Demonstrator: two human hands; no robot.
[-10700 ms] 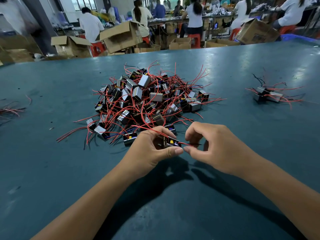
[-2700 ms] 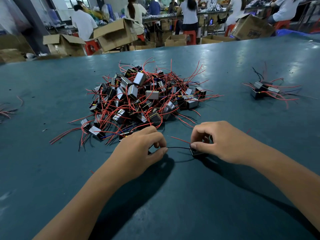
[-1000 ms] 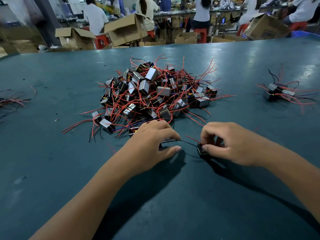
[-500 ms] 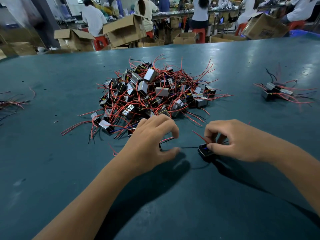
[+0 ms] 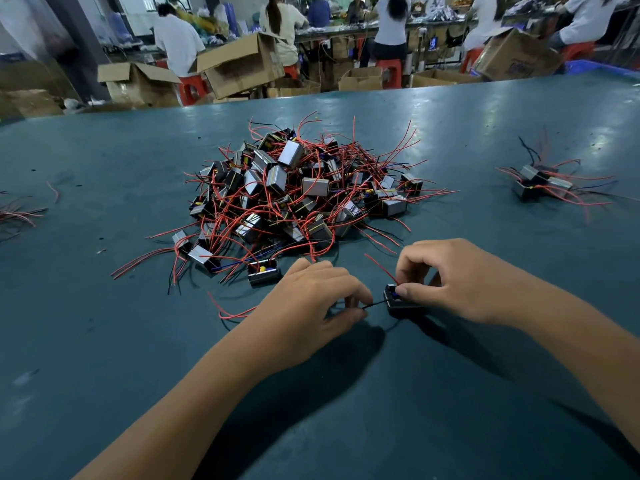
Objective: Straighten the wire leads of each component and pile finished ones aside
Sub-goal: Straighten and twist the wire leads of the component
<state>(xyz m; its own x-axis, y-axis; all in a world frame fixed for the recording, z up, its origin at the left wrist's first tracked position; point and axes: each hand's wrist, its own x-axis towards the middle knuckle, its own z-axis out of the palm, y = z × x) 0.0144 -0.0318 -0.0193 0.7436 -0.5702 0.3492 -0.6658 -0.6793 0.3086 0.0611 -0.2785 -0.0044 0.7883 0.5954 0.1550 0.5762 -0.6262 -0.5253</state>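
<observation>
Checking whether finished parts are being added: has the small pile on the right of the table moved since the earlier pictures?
No. The small pile lies in the same place relative to the big pile, same spread of wires.

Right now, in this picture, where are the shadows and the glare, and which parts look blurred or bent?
Head view: dark shadows lie on the table under both forearms; pale glare sits on the far right of the table; the people and boxes behind are soft; the far table edge curves from the wide lens; the left hand, right hand and wire pile look sharp.
</observation>
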